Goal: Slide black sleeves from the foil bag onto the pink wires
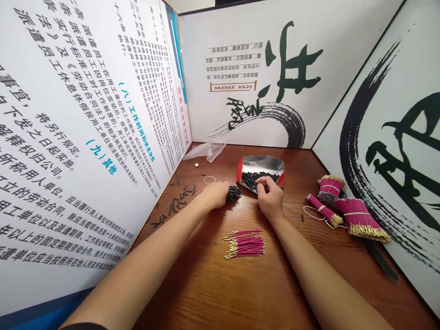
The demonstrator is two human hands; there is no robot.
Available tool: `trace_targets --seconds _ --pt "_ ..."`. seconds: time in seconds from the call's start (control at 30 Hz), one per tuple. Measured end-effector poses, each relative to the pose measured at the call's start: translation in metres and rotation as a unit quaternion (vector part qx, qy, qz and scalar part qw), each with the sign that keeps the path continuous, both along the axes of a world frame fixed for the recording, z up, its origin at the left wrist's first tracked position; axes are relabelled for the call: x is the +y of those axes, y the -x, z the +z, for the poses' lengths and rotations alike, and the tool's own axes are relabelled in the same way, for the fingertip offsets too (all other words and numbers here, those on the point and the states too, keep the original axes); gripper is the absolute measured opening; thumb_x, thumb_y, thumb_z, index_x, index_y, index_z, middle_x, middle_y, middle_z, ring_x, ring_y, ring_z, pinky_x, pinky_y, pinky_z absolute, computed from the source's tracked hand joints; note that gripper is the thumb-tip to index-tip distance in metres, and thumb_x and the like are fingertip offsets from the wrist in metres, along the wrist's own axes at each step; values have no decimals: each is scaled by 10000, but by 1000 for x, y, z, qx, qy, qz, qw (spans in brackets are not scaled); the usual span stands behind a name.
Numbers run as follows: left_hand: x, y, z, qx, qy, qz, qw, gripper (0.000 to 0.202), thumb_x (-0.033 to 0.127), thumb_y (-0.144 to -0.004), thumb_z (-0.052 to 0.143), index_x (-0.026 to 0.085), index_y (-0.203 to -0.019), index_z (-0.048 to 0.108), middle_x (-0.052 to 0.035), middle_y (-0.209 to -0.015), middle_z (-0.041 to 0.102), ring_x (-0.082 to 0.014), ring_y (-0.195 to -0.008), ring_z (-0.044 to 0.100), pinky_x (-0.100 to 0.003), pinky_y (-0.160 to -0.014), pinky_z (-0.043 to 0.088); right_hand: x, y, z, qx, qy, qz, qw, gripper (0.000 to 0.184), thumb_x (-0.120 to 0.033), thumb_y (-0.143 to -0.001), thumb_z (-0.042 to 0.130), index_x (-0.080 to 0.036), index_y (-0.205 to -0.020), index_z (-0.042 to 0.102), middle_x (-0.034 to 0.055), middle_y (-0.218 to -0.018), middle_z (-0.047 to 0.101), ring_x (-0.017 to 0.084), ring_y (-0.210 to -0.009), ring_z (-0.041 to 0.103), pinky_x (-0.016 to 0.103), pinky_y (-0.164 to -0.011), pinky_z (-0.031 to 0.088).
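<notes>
My left hand is closed round a bunch of short black tubes whose ends stick out to the right. My right hand rests at the mouth of a red foil bag holding more black tubes, its fingertips pinched together on something I cannot make out. In front of both hands a loose pile of magenta wires with gold tips lies on the wooden table.
Banded bundles of magenta wires lie at the right beside a rubber band. Scattered black tubes lie at the left. A clear plastic bag sits at the back. Printed boards wall in the table on three sides.
</notes>
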State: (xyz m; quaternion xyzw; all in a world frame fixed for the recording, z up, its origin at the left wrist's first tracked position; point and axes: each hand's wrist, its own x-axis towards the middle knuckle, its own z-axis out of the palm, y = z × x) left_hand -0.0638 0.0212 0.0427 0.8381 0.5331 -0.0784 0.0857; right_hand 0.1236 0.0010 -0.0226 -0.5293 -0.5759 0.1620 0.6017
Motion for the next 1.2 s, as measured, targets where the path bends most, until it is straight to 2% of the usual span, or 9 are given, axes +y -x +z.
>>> trace_targets --seconds 0.13,0.33,0.43,0.63,0.73,0.87,1.0,1.1,1.2 --pt "3 3 -7 -29 2 10 1000 321 302 -854 583 111 -1108 620 -220 -1087 710 -342 -982 698 -383 -785 532 0 0 0 -2 -1 1 1000 120 -220 -819 501 -203 -830 619 -31 -648 567 131 -568 480 260 -575 387" --pt "3 9 -18 -80 -10 24 996 256 283 -838 566 140 -1036 643 -184 -1006 734 -299 -889 704 -340 -712 506 0 0 0 -1 0 -1 1000 119 -218 -815 500 -200 -825 617 -33 -639 559 129 -557 471 259 -564 378" --pt "5 11 -16 -86 3 28 996 219 230 -807 576 143 -981 676 -180 -982 742 -289 -866 702 -327 -693 492 0 0 1 1 0 0 1000 118 -217 -813 500 -199 -826 616 -33 -641 561 128 -556 472 258 -563 378" --pt "10 12 -2 -73 59 36 995 183 160 -750 598 155 -875 733 -146 -844 751 -269 -788 704 -303 -681 485 0 1 2 3 2 1 1000 118 -221 -815 498 -200 -818 614 -34 -639 559 127 -558 472 255 -562 377" --pt "7 8 0 -53 37 35 997 183 178 -770 603 129 -877 743 -179 -866 750 -292 -803 713 -318 -706 502 0 1 2 3 6 0 1000 118 -225 -815 501 -201 -821 616 -34 -642 559 127 -558 471 256 -563 378" --pt "1 0 -2 -36 -6 41 999 216 164 -806 586 84 -942 733 -254 -986 731 -351 -912 713 -378 -787 518 -1 1 2 5 7 -2 1000 112 -227 -812 506 -204 -817 616 -34 -641 559 129 -555 467 259 -560 378" --pt "3 1 -6 -33 -16 24 999 216 199 -822 584 104 -965 715 -248 -1011 728 -368 -934 710 -406 -801 524 0 1 1 6 6 -1 1000 109 -228 -812 508 -207 -819 615 -33 -641 558 133 -564 473 263 -570 385" --pt "7 11 -10 -79 -21 18 996 222 265 -806 614 137 -966 699 -209 -981 736 -338 -897 711 -385 -787 521 0 0 0 4 3 0 1000 113 -230 -813 506 -205 -825 616 -28 -655 568 135 -573 481 265 -578 391" --pt "9 25 -11 -195 -35 31 980 206 255 -772 615 176 -947 690 -137 -952 744 -299 -911 699 -359 -791 509 1 0 0 6 4 -2 1000 123 -234 -809 503 -202 -830 619 -23 -658 576 138 -576 486 268 -577 392"
